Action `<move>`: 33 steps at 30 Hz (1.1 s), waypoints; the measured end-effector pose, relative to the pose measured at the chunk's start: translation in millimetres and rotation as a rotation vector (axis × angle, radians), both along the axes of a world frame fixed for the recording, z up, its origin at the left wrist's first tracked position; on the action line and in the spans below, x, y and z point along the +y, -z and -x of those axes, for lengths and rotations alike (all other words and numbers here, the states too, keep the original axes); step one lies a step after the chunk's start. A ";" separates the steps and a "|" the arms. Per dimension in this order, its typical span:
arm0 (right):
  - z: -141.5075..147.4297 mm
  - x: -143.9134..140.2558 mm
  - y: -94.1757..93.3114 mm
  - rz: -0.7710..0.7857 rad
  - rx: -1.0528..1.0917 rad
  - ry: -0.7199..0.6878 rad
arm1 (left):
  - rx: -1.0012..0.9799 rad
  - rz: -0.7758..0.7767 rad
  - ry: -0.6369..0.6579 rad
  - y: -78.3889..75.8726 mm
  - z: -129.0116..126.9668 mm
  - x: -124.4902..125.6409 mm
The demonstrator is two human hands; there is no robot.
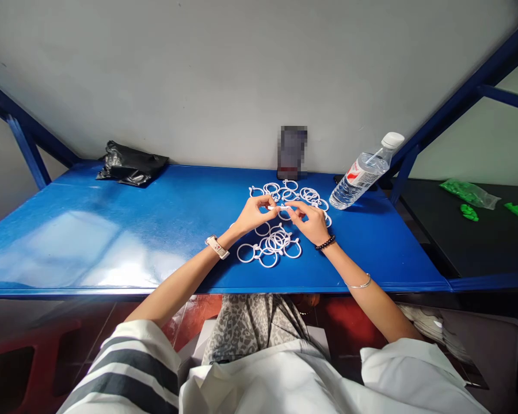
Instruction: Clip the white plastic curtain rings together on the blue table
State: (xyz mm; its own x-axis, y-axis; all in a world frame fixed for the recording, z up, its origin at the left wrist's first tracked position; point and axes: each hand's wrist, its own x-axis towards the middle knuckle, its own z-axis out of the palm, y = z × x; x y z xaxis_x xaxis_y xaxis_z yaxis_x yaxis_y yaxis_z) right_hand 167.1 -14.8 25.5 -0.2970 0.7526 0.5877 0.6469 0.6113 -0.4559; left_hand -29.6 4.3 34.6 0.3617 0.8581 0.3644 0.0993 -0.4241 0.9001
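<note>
My left hand [255,213] and my right hand [309,220] meet above the table, both pinching one white plastic ring [280,208] seen nearly edge-on. Its small details are hidden by my fingers. Beyond my hands, a loose group of white rings with little tabs [290,194] lies on the blue tabletop. Closer to me is a second heap of the same rings [277,241], several of them overlapping.
A tilted-looking water bottle [360,175] stands right of the rings. A blurred phone [292,152] leans on the wall. The black plastic bag [132,163] lies at the back left of the blue table [190,198]. Green pieces in a clear bag [470,192] lie on a dark surface, right.
</note>
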 end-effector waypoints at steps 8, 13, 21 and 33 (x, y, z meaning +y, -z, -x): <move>2.4 0.4 -1.8 0.254 0.116 -0.131 | 0.062 -0.215 -0.077 -2.4 -1.8 -2.8; 3.3 -0.8 -5.0 0.247 0.136 -0.141 | 0.110 -0.362 -0.106 0.7 -1.6 -1.4; 3.2 -1.2 -1.6 0.179 0.134 -0.126 | 0.198 -0.382 -0.104 2.4 -2.1 -1.4; 1.2 -0.9 -0.2 0.072 0.094 -0.092 | 0.263 -0.389 -0.094 7.2 -1.6 -0.6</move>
State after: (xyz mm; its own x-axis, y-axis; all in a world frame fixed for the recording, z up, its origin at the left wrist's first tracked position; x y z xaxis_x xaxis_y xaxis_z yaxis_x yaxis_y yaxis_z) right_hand 165.9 -15.7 25.7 -0.3126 0.7660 0.5617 0.5423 0.6295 -0.5565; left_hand -28.1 3.7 27.4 0.4120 0.7098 0.5714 0.3570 -0.7027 0.6155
